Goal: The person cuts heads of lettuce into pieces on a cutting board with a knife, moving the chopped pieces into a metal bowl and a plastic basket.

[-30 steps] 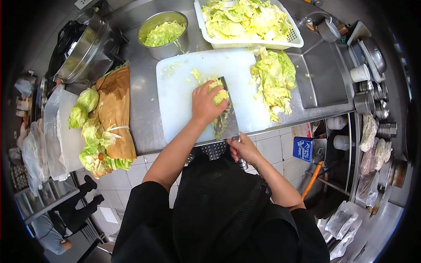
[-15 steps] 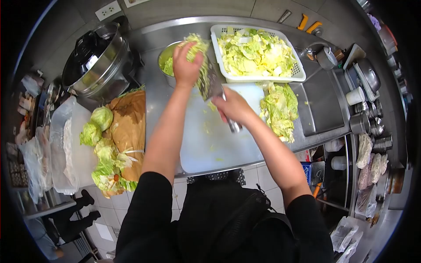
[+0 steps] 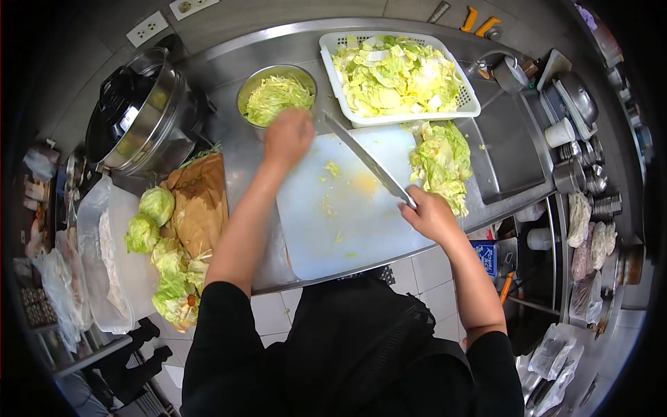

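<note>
My left hand (image 3: 288,137) is at the front rim of a round metal pot (image 3: 310,80), its fingers curled closed and slightly blurred. Nothing shows in it, though its underside is hidden. Shredded lettuce (image 3: 278,97) fills the pot. My right hand (image 3: 432,214) grips a kitchen knife (image 3: 372,165) by its handle, the long blade slanting up and left over the white cutting board (image 3: 347,240). A few shreds (image 3: 332,169) and a wet yellowish patch lie on the board. At its right edge rests a heap of loose lettuce leaves (image 3: 442,160).
Behind the board stands a white perforated basket (image 3: 474,111) of torn lettuce. To the right is a metal sink (image 3: 514,153). Lettuce heads (image 3: 157,205), brown paper (image 3: 198,208) and a large steel cooker (image 3: 139,104) are on the left. Another person's legs (image 3: 132,358) show lower left.
The shreds carried between my left hand and the blade are now in the pot. My right hand has drawn the knife right and down, and my left hand has dropped lower beside the pot.
</note>
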Demonstrator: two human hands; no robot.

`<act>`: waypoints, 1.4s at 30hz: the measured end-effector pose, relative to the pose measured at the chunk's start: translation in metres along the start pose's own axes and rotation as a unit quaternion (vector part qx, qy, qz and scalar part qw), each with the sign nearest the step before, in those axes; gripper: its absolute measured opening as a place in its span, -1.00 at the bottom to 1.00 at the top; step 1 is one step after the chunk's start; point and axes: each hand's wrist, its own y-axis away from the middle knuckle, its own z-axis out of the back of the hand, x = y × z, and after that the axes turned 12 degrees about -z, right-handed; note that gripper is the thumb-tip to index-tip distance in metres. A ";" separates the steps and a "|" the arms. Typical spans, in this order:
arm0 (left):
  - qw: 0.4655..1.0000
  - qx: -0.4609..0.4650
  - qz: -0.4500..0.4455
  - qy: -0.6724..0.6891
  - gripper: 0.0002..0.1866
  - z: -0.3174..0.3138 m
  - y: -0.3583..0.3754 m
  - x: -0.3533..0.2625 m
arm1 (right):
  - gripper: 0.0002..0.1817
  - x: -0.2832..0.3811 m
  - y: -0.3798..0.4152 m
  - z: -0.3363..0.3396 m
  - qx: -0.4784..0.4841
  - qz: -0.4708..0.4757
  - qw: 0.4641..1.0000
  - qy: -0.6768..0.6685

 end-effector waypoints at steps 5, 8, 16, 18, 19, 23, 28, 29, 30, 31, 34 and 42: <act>0.988 -0.037 -0.049 -0.140 -0.66 -0.066 0.072 0.014 | -0.76 -0.044 -0.002 -0.020 -0.060 -0.017 0.993 0.100; 0.971 -0.044 -0.064 -0.225 -0.65 -0.093 0.106 -0.013 | -0.74 -0.045 -0.017 -0.038 -0.088 0.008 0.990 0.113; 0.990 -0.047 0.121 0.046 -0.51 -0.056 0.204 -0.079 | -0.56 -0.016 -0.019 -0.081 0.011 0.137 0.985 0.105; 0.992 -0.032 0.119 -0.033 -0.39 -0.048 0.225 -0.090 | -0.56 -0.016 0.003 -0.076 0.078 0.190 0.974 0.100; 0.988 -0.018 0.111 -0.110 -0.28 -0.042 0.229 -0.102 | -0.57 -0.021 0.010 -0.073 0.093 0.188 0.974 0.082; 0.969 0.107 0.137 -0.174 0.03 -0.035 0.225 -0.151 | -0.58 -0.050 0.038 -0.044 0.169 0.142 0.975 0.016; 0.970 0.073 0.128 -0.194 0.22 -0.064 0.195 -0.137 | -0.72 -0.117 0.075 -0.029 0.235 -0.158 0.899 -0.334; 0.970 0.073 0.130 -0.193 0.22 -0.072 0.185 -0.133 | -0.72 -0.134 0.082 -0.033 0.236 -0.158 0.899 -0.332; 0.972 0.075 0.127 -0.181 0.13 -0.081 0.174 -0.131 | -0.72 -0.152 0.089 -0.043 0.242 -0.191 0.852 -0.423; 0.974 0.077 0.126 -0.170 0.04 -0.089 0.169 -0.131 | -0.71 -0.160 0.094 -0.047 0.247 -0.221 0.795 -0.509; 0.978 0.037 0.095 0.181 -0.27 -0.107 0.168 -0.135 | -0.65 -0.152 0.101 -0.058 0.283 -0.232 0.771 -0.521; 0.981 -0.130 0.141 0.012 -0.51 -0.119 0.161 -0.138 | -0.64 -0.064 0.077 -0.102 0.407 -0.155 0.777 -0.454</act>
